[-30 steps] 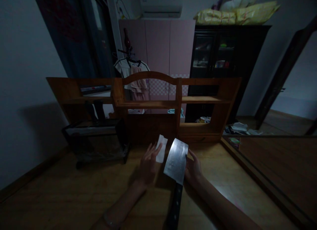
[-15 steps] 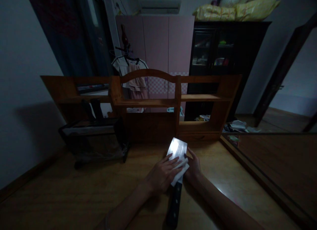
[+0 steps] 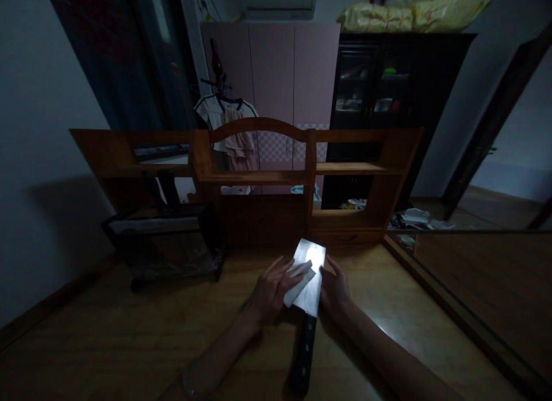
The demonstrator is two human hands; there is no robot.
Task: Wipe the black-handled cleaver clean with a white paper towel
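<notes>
In the middle of the head view is a cleaver (image 3: 314,294) with a broad shiny blade and a black riveted handle pointing towards me. A folded white tissue or cloth (image 3: 298,286) lies against the left side of the blade. My left hand (image 3: 273,289) holds that white piece, its fingers pressing it on the blade. My right hand (image 3: 335,287) grips the blade's right edge, thumb and finger around it; part of those fingers is hidden behind the blade. Nobody's hand is on the handle.
Left on the wooden desk (image 3: 181,320) stands a black knife block (image 3: 161,240) with dark-handled knives in it. A wooden shelf unit (image 3: 259,176) runs along the desk's back. A raised ledge (image 3: 426,280) borders the right side.
My left hand has drawn the white piece leftwards across the blade, uncovering more of the metal. My right hand keeps its hold at the blade's right edge.
</notes>
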